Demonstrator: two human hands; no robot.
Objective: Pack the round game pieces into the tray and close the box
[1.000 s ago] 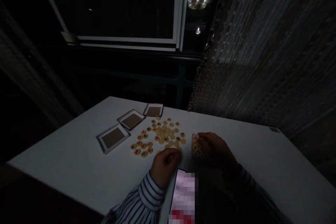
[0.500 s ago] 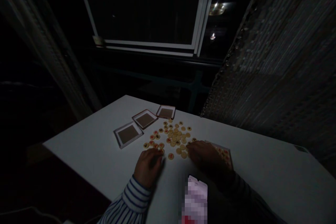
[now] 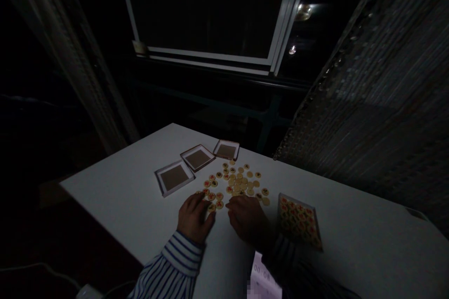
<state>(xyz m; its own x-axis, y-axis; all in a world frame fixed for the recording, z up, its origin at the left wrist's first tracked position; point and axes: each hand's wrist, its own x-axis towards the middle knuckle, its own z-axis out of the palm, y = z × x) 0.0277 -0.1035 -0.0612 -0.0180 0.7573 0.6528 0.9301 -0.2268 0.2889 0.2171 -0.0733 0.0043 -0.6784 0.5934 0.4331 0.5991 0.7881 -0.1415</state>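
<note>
Filled tray (image 3: pixel 318 225) as landmark — packed with rows of round pieces, red and dark markings, near end dim; loose round pieces (image 3: pixel 239 181) scattered well to the left of the filled tray, some with red or black characters up, others plain side up, packed densest in the middle of the group; left hand (image 3: pixel 194 218) farther left of the filled tray than the right one, palm down at the near edge of the loose pieces, thumb and fingers apart, marked pieces right by the fingertips, actual contact hard to tell; right hand (image 3: pixel 249 219) just left of the filled tray, fingers bent low over the near side of the loose pieces, too dark to tell whether closed or holding anything; striped sleeve (image 3: pixel 184 254) on the left arm, other one mostly in shadow; three open trays with brown bottoms on the far left side of the filled tray, set in a slanting line — near one (image 3: pixel 174 177), middle one (image 3: pixel 197 157), far one (image 3: pixel 226 150); phone (image 3: pixel 263 271) nearer the person and left of the filled tray, screen lit, digits read 00:08, lower part pixelated; all this on a white tabletop (image 3: pixel 126 182); window (image 3: pixel 210 14) beyond the filled tray and to its left, string curtain (image 3: pixel 386 79) beyond it toward the right
</note>
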